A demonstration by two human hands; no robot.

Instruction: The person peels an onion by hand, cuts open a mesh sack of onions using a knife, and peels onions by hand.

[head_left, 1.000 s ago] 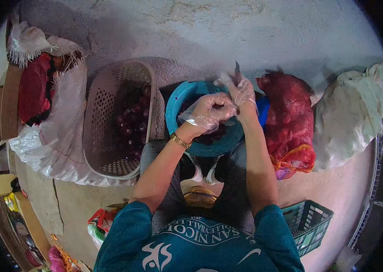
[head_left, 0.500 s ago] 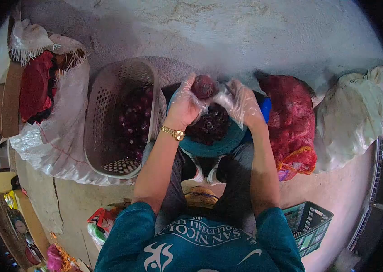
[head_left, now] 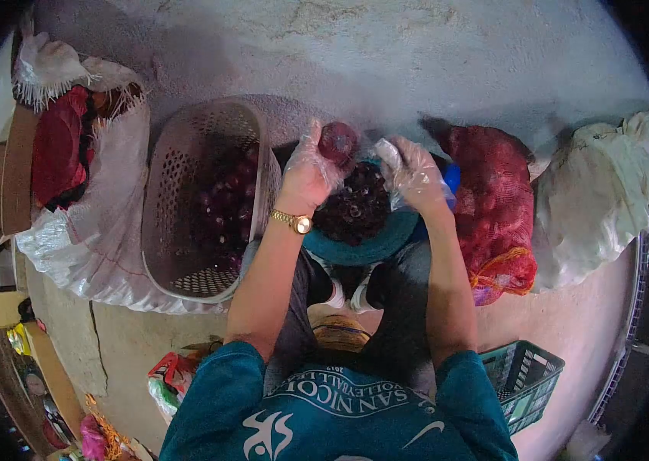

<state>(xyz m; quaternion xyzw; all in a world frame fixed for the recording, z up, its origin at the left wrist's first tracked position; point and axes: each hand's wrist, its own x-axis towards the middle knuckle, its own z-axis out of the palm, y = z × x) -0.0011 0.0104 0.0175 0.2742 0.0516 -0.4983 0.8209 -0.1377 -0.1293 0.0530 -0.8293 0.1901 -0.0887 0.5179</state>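
While your left hand (head_left: 309,178), gloved in clear plastic, grasps a red onion (head_left: 338,143) at the upper centre of the frame, your right hand (head_left: 415,174), gloved the same way, is just to the right of it with its fingers curled; a pale shape shows at those fingertips, but I cannot tell whether you are gripping a tool there or it is bunched plastic. You wear a gold wristwatch (head_left: 294,222) on your left wrist. Below your hands, at the centre, your blue-green basin (head_left: 359,252) holds a heap of dark purple onion skins (head_left: 353,211). Left of it you have a perforated plastic basket (head_left: 157,223) with more red onions (head_left: 226,192) inside, and farther left a white woven sack (head_left: 117,207). Right of the basin lies a red mesh sack (head_left: 495,203), gathered with an orange tie (head_left: 503,260) near its lower end, beside a white sack (head_left: 595,200) at the right. At the lower right is a dark green crate (head_left: 526,415).
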